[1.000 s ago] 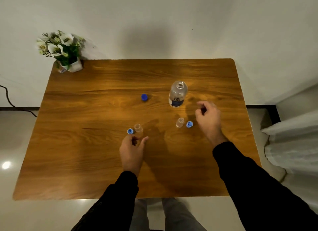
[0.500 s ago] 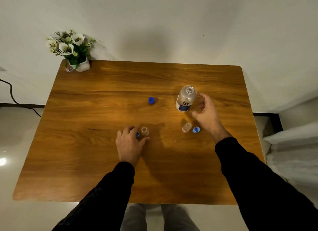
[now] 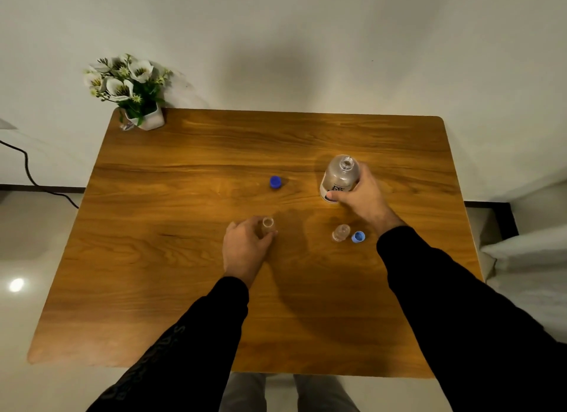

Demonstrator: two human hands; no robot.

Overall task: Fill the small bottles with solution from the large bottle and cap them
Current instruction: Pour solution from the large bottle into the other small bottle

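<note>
The large clear bottle (image 3: 340, 174) stands uncapped on the wooden table (image 3: 184, 288), right of centre. My right hand (image 3: 360, 195) grips its lower body. Its dark blue cap (image 3: 275, 182) lies on the table to the left of it. My left hand (image 3: 245, 245) holds a small open bottle (image 3: 268, 224) upright on the table; that bottle's cap is hidden under my hand. A second small open bottle (image 3: 340, 232) stands further right, with a light blue cap (image 3: 358, 236) beside it.
A white pot of artificial flowers (image 3: 135, 95) sits at the table's far left corner against the wall. A black cable (image 3: 27, 172) runs along the floor at left. White fabric (image 3: 527, 264) lies off the table's right edge.
My right hand moved forward and closed around the large bottle. My left hand reached forward and took hold of the left small bottle, covering its cap.
</note>
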